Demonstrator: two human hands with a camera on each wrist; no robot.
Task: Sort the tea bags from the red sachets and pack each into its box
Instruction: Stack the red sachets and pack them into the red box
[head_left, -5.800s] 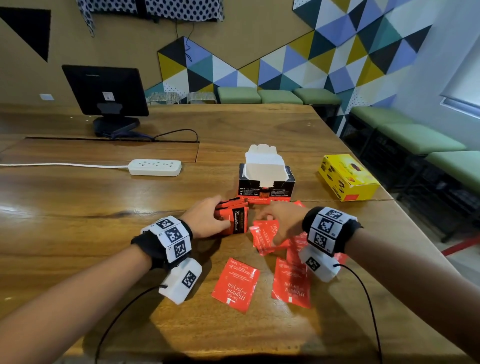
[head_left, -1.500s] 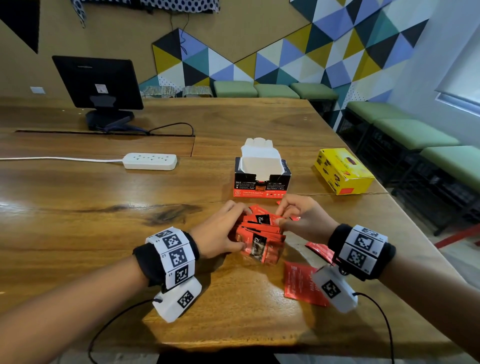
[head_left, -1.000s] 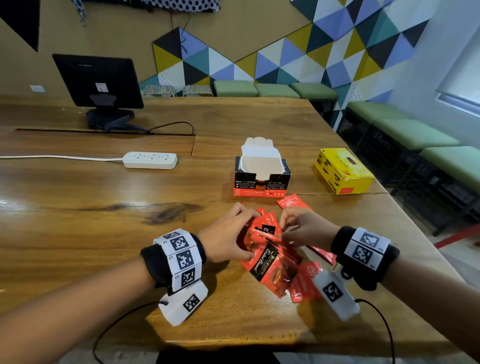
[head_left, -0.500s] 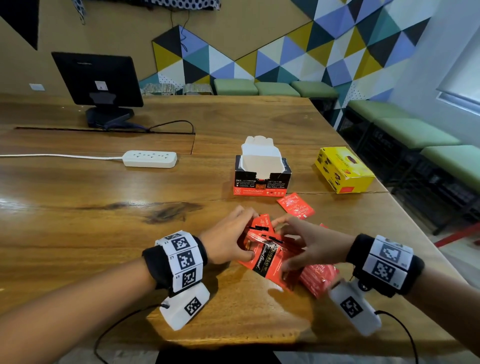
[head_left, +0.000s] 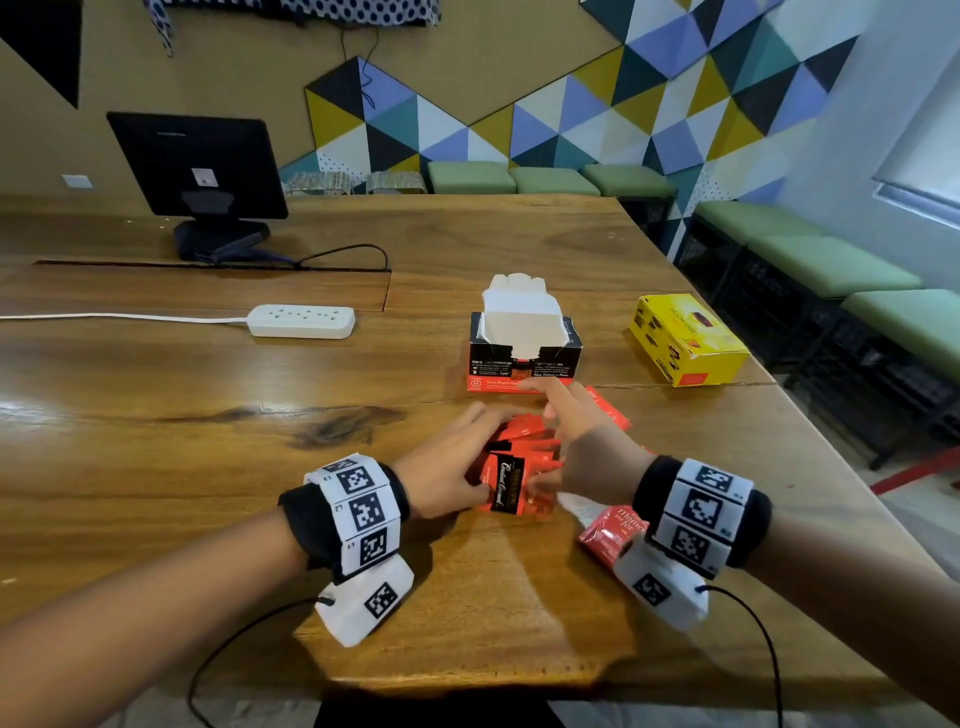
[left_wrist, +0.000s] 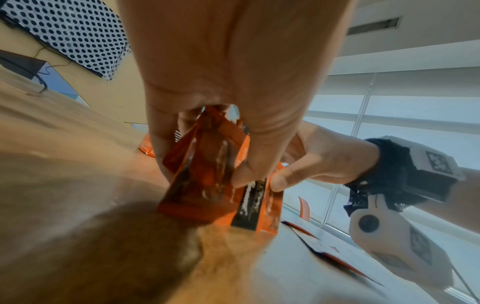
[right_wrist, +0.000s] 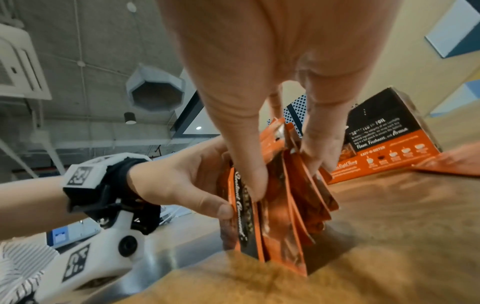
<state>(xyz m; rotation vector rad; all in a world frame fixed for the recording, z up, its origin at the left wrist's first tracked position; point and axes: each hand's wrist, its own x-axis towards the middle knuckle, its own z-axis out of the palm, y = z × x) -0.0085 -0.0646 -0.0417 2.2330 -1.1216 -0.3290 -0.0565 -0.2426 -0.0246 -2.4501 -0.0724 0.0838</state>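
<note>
The stack of red sachets (head_left: 511, 475) now stands on edge on the wooden table (head_left: 156, 431), squared up between both hands just in front of the open black-and-red box (head_left: 524, 353). Half a second ago the same sachets were fanned and sliding loose; now they are gathered upright into one bundle, the nearest face showing a black band with script lettering.

The left hand (head_left: 447, 480) grasps the stack from the side away from the yellow box, thumb pressed on the near face and fingers curled over the top edge. The right hand (head_left: 582, 452) clamps the opposite side, thumb on the near face beside the left thumb, fingers wrapped behind; its index finger sticks out toward the open box, almost reaching the box's front panel. A moment ago that hand lay flat across the loose pile.

One red sachet (head_left: 608, 408) lies flat on the table just behind the right hand, partly hidden by it, close to the open box's front corner. More red sachets (head_left: 608, 532) lie under the right wrist, nearer the table's front edge.

The yellow box (head_left: 685, 340) sits closed, well apart from the open box, on its right. A white power strip (head_left: 301, 321) lies well to the left of the open box, and a black monitor (head_left: 200, 166) stands farther back beyond it.
</note>
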